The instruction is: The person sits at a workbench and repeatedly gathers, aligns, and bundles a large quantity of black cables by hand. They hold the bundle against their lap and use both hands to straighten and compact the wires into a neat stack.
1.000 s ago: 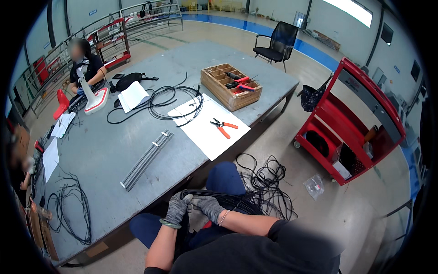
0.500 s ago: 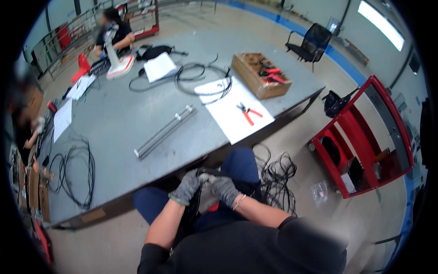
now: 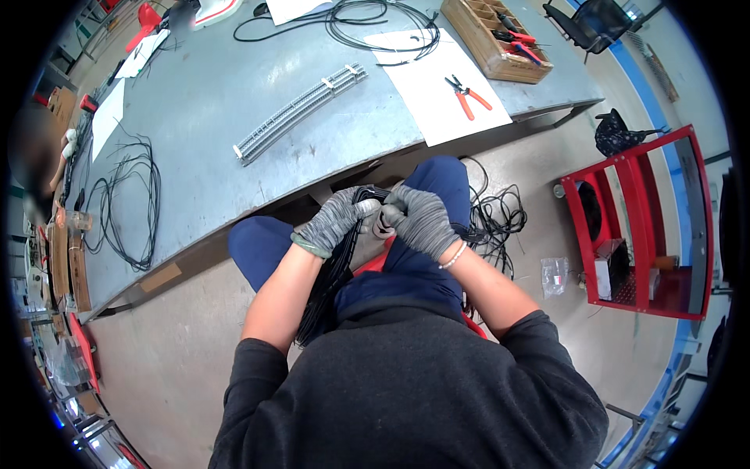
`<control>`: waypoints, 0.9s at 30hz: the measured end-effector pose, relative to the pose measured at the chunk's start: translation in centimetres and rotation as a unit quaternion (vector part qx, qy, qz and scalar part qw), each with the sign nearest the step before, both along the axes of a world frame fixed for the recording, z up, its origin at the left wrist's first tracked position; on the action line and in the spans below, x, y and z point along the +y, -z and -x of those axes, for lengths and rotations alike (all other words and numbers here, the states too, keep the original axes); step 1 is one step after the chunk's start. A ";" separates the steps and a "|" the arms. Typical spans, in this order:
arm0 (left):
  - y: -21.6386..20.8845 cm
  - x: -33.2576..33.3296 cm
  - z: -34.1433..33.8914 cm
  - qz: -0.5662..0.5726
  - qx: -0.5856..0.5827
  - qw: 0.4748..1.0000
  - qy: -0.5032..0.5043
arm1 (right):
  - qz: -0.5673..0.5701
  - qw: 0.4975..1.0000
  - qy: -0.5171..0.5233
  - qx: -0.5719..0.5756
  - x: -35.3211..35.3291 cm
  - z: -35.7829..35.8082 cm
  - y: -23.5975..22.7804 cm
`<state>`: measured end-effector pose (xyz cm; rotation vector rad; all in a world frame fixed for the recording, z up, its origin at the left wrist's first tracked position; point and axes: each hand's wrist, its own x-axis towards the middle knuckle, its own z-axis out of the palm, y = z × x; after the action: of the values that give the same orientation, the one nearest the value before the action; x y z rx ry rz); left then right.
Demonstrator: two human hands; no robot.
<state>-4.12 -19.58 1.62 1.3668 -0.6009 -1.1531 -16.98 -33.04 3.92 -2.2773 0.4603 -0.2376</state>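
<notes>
Above my lap, at the table's near edge, both hands wear grey knitted gloves. My left hand [image 3: 340, 221] is closed round a bundle of black cables [image 3: 337, 266], which hangs down past my left wrist beside my thigh. Close to it, my right hand [image 3: 424, 220] has its fingers bent in at a small pale, round thing [image 3: 383, 225], perhaps a roll of tape, beside the bundle. The gloved fingers partly hide it. Past my right hand, a tangle of black cable [image 3: 500, 211] lies on the floor.
On the grey table [image 3: 203, 102] lie a slotted metal rail [image 3: 301, 113], orange-handled pliers [image 3: 467, 98] on white paper [image 3: 426, 113], and coiled cables [image 3: 148, 203]. A wooden tool box [image 3: 500, 47] stands far right. A red cart [image 3: 625, 227] is to my right. Another person works at far left.
The view has tilted down, so the table sits higher and more of my lap shows. Both hands stay close together at the cable bundle.
</notes>
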 end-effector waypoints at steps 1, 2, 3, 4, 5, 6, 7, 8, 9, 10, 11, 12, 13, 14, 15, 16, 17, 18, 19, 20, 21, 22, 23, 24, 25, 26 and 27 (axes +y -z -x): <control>-0.3 0.0 0.0 -0.007 -0.001 1.000 -0.001 | -0.031 1.000 -0.006 -0.003 -0.6 -0.1 -0.1; -0.4 0.0 0.0 -0.014 -0.001 1.000 -0.002 | -0.036 0.999 -0.026 0.015 -1.1 -0.3 -0.2; 0.1 0.0 -0.1 0.005 0.013 1.000 0.000 | -0.041 0.998 -0.046 0.032 -1.6 -0.4 -0.3; 0.6 -0.2 -0.1 0.011 -0.008 1.000 -0.007 | -0.045 0.996 -0.065 0.050 -1.9 -0.7 -0.6; 1.1 -0.3 -0.1 0.016 -0.029 0.999 -0.013 | 0.022 0.993 -0.096 0.064 -2.0 -1.1 -1.1; 1.5 -0.5 0.0 0.021 -0.049 0.998 -0.020 | 0.057 0.989 -0.125 0.049 -1.9 -1.6 -1.6; 1.9 -0.7 0.1 0.002 -0.060 0.998 -0.025 | 0.092 0.983 -0.154 0.033 -1.5 -2.1 -2.2; 2.1 -0.9 0.1 -0.015 -0.071 0.997 -0.030 | 0.129 0.974 -0.183 0.016 -1.5 -2.6 -2.9; 2.2 -1.0 0.1 -0.033 -0.083 0.995 -0.036 | 0.153 0.966 -0.203 0.041 -1.8 -3.1 -3.8; 2.2 -0.9 0.0 -0.031 -0.102 0.993 -0.040 | 0.143 0.968 -0.201 0.035 -2.3 -3.4 -3.9; 2.1 -0.7 -0.1 -0.029 -0.121 0.991 -0.045 | 0.134 0.971 -0.198 0.028 -2.9 -3.7 -4.1; 2.1 -0.6 0.0 -0.027 -0.139 0.989 -0.050 | 0.124 0.972 -0.196 0.022 -3.6 -3.9 -4.2; 0.8 -0.4 0.2 -0.031 -0.105 0.992 -0.056 | 0.089 0.980 -0.176 0.036 -4.1 -3.9 -4.0; 0.3 -0.4 0.4 -0.046 -0.098 0.992 -0.063 | 0.033 0.984 -0.164 0.055 -4.6 -3.8 -3.3; 0.0 -0.4 0.6 -0.061 -0.090 0.992 -0.069 | -0.022 0.986 -0.151 0.075 -5.0 -3.8 -2.2; -0.1 -0.3 0.8 -0.078 -0.082 0.991 -0.077 | -0.080 0.983 -0.138 0.093 -5.1 -3.8 -1.6; 0.1 -0.2 0.9 -0.068 -0.086 0.991 -0.080 | -0.116 0.981 -0.122 0.092 -5.1 -3.8 -1.2; 0.2 -0.1 0.9 -0.076 -0.090 0.990 -0.075 | -0.108 0.982 -0.130 0.088 -5.1 -3.9 -1.0; 0.3 -0.1 0.9 -0.084 -0.094 0.989 -0.072 | -0.100 0.982 -0.138 0.084 -5.0 -4.3 -1.2; 0.3 -0.2 0.9 -0.092 -0.097 0.989 -0.068 | -0.092 0.982 -0.146 0.079 -4.9 -4.6 -1.2; 0.3 -0.1 1.0 -0.086 -0.100 0.989 -0.069 | -0.037 0.988 -0.143 0.039 -4.7 -4.6 -0.9; 0.1 -0.2 1.1 -0.079 -0.103 0.989 -0.070 | -0.070 0.986 -0.146 0.035 -5.0 -4.6 -0.3; -0.1 -0.2 1.2 -0.071 -0.106 0.989 -0.070 | -0.103 0.983 -0.150 0.031 -5.5 -4.5 0.7; -0.5 -0.3 1.4 -0.060 -0.111 0.989 -0.077 | -0.135 0.978 -0.154 0.027 -5.9 -4.5 1.2; -0.7 -0.2 1.7 -0.050 -0.116 0.988 -0.085 | -0.213 0.965 -0.137 0.073 -6.0 -4.5 1.1; -0.8 -0.2 2.0 -0.041 -0.120 0.988 -0.093 | -0.289 0.942 -0.120 0.119 -6.1 -4.5 0.7; -0.3 0.2 2.0 -0.021 -0.198 0.977 -0.078 | -0.363 0.912 -0.101 0.164 -6.2 -4.5 0.6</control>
<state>-6.16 -19.40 1.97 1.6669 -0.7386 -0.7729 -12.45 -39.23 3.34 -1.6022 0.3902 0.3778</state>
